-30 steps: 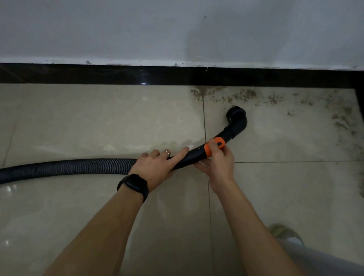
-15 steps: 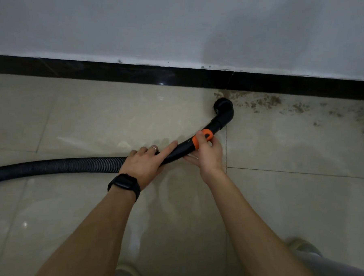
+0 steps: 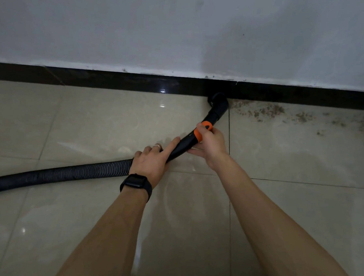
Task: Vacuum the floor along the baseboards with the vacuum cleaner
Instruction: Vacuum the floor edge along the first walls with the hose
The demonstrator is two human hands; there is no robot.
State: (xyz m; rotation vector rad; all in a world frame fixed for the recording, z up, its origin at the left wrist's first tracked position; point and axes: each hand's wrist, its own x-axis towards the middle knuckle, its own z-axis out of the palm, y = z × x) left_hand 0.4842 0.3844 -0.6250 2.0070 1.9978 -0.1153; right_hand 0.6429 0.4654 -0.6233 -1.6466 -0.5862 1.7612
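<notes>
Beige floor tiles [image 3: 92, 125] meet a black baseboard [image 3: 131, 81] under a white wall. The left hand [image 3: 152, 160] grips the vacuum hose [image 3: 62, 173] where its ribbed part ends, fingers [image 3: 146, 150] curled over it and index finger extended along the tube. The right hand [image 3: 211, 142] pinches the orange collar [image 3: 199, 132], just ahead of the left fingers. Beyond the right fingers, the nozzle [image 3: 217, 102] touches the baseboard. Tiles left of the fingers look clean. Dirt [image 3: 266, 110] lies to their right along the baseboard, so that stretch appears to remain.
</notes>
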